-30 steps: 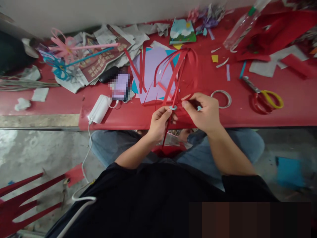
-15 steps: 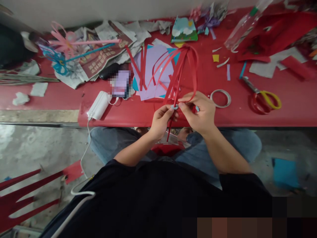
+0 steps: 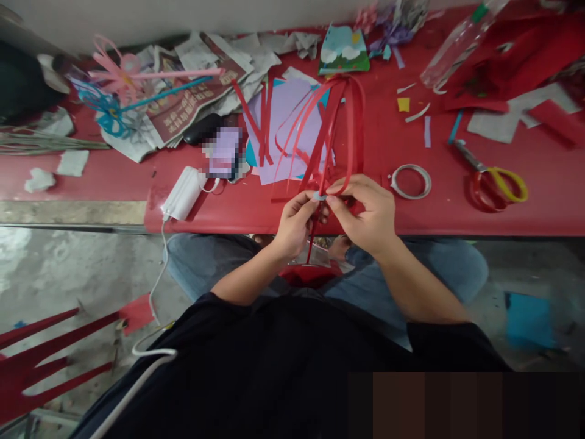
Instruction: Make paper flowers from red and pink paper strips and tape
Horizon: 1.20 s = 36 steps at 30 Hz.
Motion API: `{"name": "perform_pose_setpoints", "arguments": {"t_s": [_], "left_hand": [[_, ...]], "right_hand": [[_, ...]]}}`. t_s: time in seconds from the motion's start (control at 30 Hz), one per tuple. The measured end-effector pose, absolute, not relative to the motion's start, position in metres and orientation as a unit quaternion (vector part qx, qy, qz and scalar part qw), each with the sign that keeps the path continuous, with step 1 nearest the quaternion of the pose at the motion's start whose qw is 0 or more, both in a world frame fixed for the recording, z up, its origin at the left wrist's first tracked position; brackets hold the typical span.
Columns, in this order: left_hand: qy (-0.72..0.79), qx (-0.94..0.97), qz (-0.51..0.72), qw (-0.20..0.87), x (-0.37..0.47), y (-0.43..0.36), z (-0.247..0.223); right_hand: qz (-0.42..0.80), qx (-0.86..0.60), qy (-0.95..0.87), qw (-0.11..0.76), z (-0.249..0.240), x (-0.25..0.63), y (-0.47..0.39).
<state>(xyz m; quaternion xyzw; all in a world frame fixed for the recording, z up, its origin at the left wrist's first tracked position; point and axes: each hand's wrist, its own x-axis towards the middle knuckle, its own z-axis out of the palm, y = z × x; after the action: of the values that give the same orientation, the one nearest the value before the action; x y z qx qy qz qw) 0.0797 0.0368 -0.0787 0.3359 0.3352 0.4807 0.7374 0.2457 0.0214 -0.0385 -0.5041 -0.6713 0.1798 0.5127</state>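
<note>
Long looped red paper strips [image 3: 354,122] rise from between my hands, and their lower end hangs past the table edge. My left hand [image 3: 297,221] is closed around the strips' gathered base. A small pale blue piece [image 3: 319,196] wraps or lies against that base. My right hand [image 3: 365,210] pinches at the same spot from the right, thumb and fingertips close together beside the blue piece. Beyond the strips lie purple paper sheets [image 3: 292,116] with loose red strips [image 3: 266,125] on them.
A tape roll [image 3: 411,182] and yellow-red scissors [image 3: 500,183] lie right. A clear bottle [image 3: 457,49] is at the back right. Left are a white power bank [image 3: 184,193], a black object [image 3: 202,129], a newspaper [image 3: 187,110] and pink and blue paper flowers [image 3: 109,116].
The red loops have shifted and spread slightly. My right hand has moved slightly left, closer to my left hand, and the blue piece sits a little further left. The view has shifted slightly.
</note>
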Motion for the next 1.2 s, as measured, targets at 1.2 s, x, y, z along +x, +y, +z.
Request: {"name": "perform_pose_setpoints", "arguments": {"t_s": [1.2], "left_hand": [[0.435,0.494,0.421,0.624,0.065,0.071,-0.110]], "right_hand": [[0.168,-0.548,-0.682,0.455,-0.095,0.254,0.063]]}}
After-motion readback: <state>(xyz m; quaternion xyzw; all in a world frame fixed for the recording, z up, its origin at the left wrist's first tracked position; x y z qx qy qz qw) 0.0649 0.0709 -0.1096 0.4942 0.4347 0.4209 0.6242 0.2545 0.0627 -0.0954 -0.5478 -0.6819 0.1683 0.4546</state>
